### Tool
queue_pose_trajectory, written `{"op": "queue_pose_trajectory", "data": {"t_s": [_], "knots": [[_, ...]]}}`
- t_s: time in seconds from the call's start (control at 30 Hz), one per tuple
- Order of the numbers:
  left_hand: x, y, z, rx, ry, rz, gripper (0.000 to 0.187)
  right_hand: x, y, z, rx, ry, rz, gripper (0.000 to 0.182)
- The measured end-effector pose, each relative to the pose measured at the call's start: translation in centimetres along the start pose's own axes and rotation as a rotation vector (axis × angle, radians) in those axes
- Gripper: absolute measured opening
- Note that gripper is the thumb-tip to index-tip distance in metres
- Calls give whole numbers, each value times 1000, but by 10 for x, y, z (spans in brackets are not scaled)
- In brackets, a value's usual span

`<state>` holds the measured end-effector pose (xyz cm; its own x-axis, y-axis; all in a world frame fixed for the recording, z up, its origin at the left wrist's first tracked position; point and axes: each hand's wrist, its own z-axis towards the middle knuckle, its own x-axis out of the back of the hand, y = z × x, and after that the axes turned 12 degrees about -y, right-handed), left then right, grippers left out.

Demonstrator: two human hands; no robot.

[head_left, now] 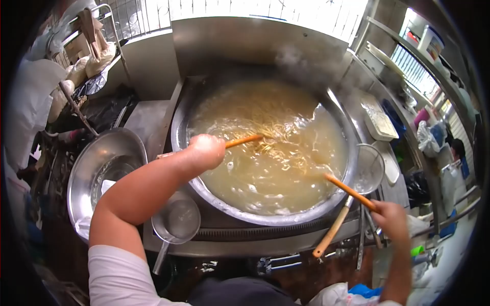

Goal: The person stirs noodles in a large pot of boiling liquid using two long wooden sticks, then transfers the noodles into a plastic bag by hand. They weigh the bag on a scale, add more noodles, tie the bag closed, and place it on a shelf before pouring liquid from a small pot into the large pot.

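A large round metal wok (224,205) is full of cloudy, steaming liquid. Yellow noodles (278,135) float around its middle. My left hand (206,151) is closed round a wooden stick (244,141) over the wok's left side, and the stick's far end reaches the noodles. On the right, my right hand (392,219) grips a second wooden stick (352,191), which slants across the rim with its tip in the liquid. The submerged parts of both sticks are hidden.
A wire strainer (369,166) with a wooden handle lies at the wok's right rim. To the left are a metal basin (133,140) and a metal ladle (177,219). A white container (378,122) stands at the right, near shelving. Steam rises behind.
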<state>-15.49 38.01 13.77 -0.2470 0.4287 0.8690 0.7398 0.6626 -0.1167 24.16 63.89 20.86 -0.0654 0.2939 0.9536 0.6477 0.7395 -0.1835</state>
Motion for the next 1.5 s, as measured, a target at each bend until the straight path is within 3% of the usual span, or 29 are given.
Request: {"op": "queue_pose_trajectory", "data": {"t_s": [0.07,0.1,0.13,0.27,0.4,0.47,0.5,0.53,0.7,0.8,0.87,0.93,0.97,1.0,1.03,1.07,1.17,1.2,1.23,1.3,1.37,1.43,1.5], "knots": [[-14,1,-3,-35,5,37,25,-55,-21,84,-63,31,-180,21],[-18,4,-6,-33,2,33,25,-84,-17,129,-14,100,-7,19],[-19,8,-8,-46,-12,54,24,-98,-38,165,-80,78,-159,21],[-32,27,-18,-44,-23,27,24,-151,-62,219,-80,34,-218,31],[-47,24,-39,-75,-35,11,23,-162,-62,164,-57,-53,-307,40],[-49,22,-51,-92,-25,20,23,-144,-52,106,20,17,-347,44],[-50,21,-56,-98,-37,43,23,-120,-60,70,-16,-22,-347,44],[-50,20,-61,-102,-47,64,24,-104,-56,42,-4,25,-406,32],[-54,-5,-101,-148,-40,22,22,58,-116,-131,-59,54,-360,26],[-61,-20,-123,-135,-66,42,26,84,-107,-152,75,41,-390,24],[-71,-30,-132,-130,-53,24,25,82,-112,-130,68,-94,-553,23],[-75,-37,-149,-144,-42,5,24,49,-102,-79,92,-147,-466,22],[-75,-42,-158,-162,-30,-14,24,11,-82,-39,52,-171,-244,21],[-72,-49,-168,-145,-27,-27,24,-39,-50,-3,-77,-189,210,23],[-68,-58,-179,-148,-116,-125,25,-62,-70,20,-102,-199,-115,27],[-64,-70,-188,-153,-204,-226,26,-89,-73,43,-111,-184,-202,32],[-73,-129,-219,-198,-156,-452,32,-140,-71,110,7,-52,94,34],[-53,-135,-234,45,-369,-653,31,-151,-64,138,60,-39,193,33],[-57,-153,-243,52,-388,-815,28,-157,-61,166,112,-25,293,33],[-63,-179,-259,43,-329,-878,25,-152,-78,204,102,-87,385,33],[-62,-186,-264,183,-187,-1031,24,-182,-82,251,71,-95,655,34],[-50,-186,-244,258,-162,-1056,30,-219,-88,276,155,121,775,36],[-60,-194,-206,208,-38,-944,35,-236,-85,286,109,145,793,40]]}}
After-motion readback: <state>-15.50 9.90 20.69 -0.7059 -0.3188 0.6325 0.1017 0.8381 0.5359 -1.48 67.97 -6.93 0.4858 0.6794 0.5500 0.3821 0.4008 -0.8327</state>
